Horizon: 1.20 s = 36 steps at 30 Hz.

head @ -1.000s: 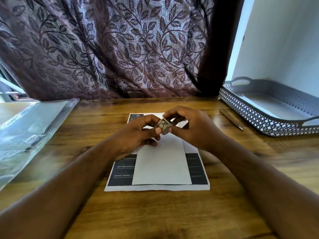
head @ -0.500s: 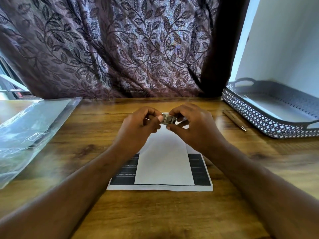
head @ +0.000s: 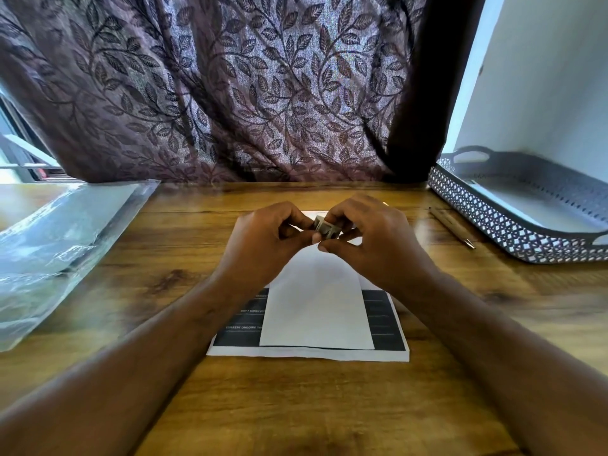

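Note:
A small folded, greyish printed paper piece (head: 324,227), like a folded banknote, is held above the table between both hands. My left hand (head: 263,245) pinches its left side with curled fingers. My right hand (head: 375,241) pinches its right side with thumb and fingertips. Below the hands lies a plain white envelope (head: 317,311) on top of a printed sheet with dark bands (head: 385,327). Most of the small folded piece is hidden by my fingers.
A wooden table (head: 296,406) carries a clear plastic sleeve (head: 56,251) at the left and a grey perforated tray (head: 513,232) at the right. A pen (head: 452,227) lies beside the tray. A leaf-patterned curtain (head: 230,87) hangs behind.
Both hands lifted slightly and moved farther from me while turning and working the small folded piece between the fingertips. The envelope and sheet stayed in place.

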{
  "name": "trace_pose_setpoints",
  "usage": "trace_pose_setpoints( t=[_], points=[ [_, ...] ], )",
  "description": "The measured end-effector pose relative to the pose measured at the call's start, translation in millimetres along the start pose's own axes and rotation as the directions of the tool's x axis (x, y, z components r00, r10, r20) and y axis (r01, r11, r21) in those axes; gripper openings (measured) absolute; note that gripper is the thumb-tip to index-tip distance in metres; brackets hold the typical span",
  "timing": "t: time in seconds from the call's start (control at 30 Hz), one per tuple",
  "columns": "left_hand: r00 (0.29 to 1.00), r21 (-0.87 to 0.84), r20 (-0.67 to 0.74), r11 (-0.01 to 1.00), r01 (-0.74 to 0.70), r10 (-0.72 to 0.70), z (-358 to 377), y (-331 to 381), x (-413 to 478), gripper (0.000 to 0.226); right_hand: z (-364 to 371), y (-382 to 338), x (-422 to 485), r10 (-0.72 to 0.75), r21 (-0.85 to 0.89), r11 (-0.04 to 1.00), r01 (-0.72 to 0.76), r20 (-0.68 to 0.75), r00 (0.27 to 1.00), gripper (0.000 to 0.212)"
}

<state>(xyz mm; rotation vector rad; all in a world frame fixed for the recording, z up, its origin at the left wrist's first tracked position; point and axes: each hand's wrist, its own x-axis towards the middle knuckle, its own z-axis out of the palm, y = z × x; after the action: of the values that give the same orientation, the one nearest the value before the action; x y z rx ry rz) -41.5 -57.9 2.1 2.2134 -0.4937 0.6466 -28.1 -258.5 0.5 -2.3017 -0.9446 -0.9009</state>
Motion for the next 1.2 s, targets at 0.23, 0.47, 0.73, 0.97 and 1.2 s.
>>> trace_pose_setpoints(
  t=[0.23,0.47,0.73,0.97,1.2],
  points=[
    [0.997,0.013,0.014,0.997,-0.074,0.074,-2.5,-3.4,1.1,0.01,0.6,1.1,-0.3,-0.008,0.009,1.0,0.008,-0.005,1.0,0.031],
    [0.967,0.163,-0.002,0.955,-0.249,0.253,-1.9,-0.5,0.4,0.004,3.5,0.3,-0.2,0.011,0.007,1.0,-0.011,-0.011,1.0,0.032],
    [0.995,-0.146,-0.057,0.987,0.07,-0.079,4.8,-2.1,3.6,0.006,2.2,-1.9,1.0,0.053,0.029,0.998,-0.052,-0.052,0.997,0.03],
    [0.995,-0.119,-0.012,0.988,0.096,-0.098,2.7,1.3,1.3,0.01,3.4,-2.8,-0.3,0.032,-0.006,0.999,-0.032,-0.022,0.999,0.031],
    [1.0,-0.026,-0.029,1.0,0.0,-0.001,1.6,-1.4,1.2,0.007,4.7,-2.1,-0.1,0.059,-0.006,0.998,-0.059,-0.048,0.997,0.03]
  ],
)
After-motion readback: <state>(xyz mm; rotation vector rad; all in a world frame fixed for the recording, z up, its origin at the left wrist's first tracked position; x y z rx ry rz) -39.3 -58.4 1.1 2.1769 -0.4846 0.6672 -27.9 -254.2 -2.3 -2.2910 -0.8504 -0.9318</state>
